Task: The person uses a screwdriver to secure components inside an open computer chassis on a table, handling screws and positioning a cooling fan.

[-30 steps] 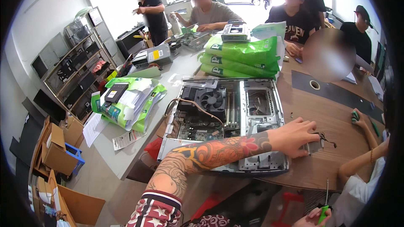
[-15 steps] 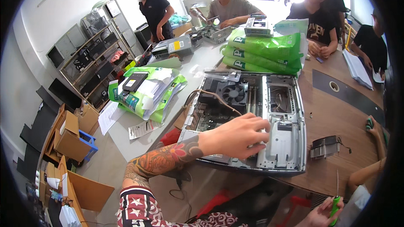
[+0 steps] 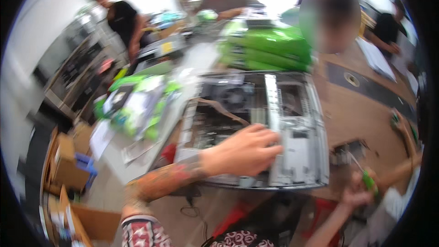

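An opened desktop computer case lies flat before me, with a round fan, a bare board area and a tan cable showing inside. Over it reaches my left hand, its fingers loosely bent and apart at the long metal rail. Nothing shows between them, though motion blurs the fingertips. To the right of the case, my right hand is closed round a screwdriver with a green handle. The blade slants up toward a finned fan cooler on the brown table.
Green plastic packs are stacked behind the case. Another green pack with papers lies left on the grey table. A co-worker's arm extends across the right edge. Other people are around the far side. Cardboard boxes stand lower left.
The whole view has shifted and blurred. My right hand has risen with the screwdriver toward the fan cooler. My left hand stays at the metal rail.
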`<state>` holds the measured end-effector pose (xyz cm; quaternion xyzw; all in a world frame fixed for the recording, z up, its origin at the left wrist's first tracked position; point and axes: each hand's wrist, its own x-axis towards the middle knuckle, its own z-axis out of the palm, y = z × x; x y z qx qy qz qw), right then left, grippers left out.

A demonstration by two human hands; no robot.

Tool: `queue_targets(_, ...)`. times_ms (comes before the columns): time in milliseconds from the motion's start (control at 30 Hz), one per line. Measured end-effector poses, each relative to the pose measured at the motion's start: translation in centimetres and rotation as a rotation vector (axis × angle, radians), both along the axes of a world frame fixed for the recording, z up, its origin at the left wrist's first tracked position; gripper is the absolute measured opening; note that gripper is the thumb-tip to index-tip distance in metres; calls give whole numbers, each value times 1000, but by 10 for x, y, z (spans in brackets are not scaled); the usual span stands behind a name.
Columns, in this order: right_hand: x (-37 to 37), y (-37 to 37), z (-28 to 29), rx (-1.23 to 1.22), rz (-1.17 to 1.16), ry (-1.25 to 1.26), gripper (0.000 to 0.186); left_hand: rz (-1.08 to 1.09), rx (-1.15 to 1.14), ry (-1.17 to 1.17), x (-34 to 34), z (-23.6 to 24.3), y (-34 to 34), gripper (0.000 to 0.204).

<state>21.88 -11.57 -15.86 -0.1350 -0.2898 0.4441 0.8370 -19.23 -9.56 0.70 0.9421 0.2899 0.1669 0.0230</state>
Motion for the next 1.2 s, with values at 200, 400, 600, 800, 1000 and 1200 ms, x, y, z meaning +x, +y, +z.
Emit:
queue_targets(200, -47, 0, 26, -109, 50, 73, 34, 74, 59, 6, 8, -10, 8, 31)
queue_targets(400, -39, -15, 26, -187, 49, 268, 37, 40, -102, 11, 24, 10, -4, 25)
queue_targets(600, -40, -23, 19, -111, 68, 228, 35, 56, -142, 22, 28, 16, -10, 27)
queue_targets(800, 0, -83, 58, 242, -264, 111, 28, 47, -210, -48, 42, 20, -13, 19)
queue_targets(1000, 19, -115, 90, 440, -222, -33, 20, 93, -189, -98, 24, 21, -2, 15)
queue_targets(1200, -2, -115, 64, 178, -202, -6, 25, 27, -202, -192, 26, -8, 36, 20)
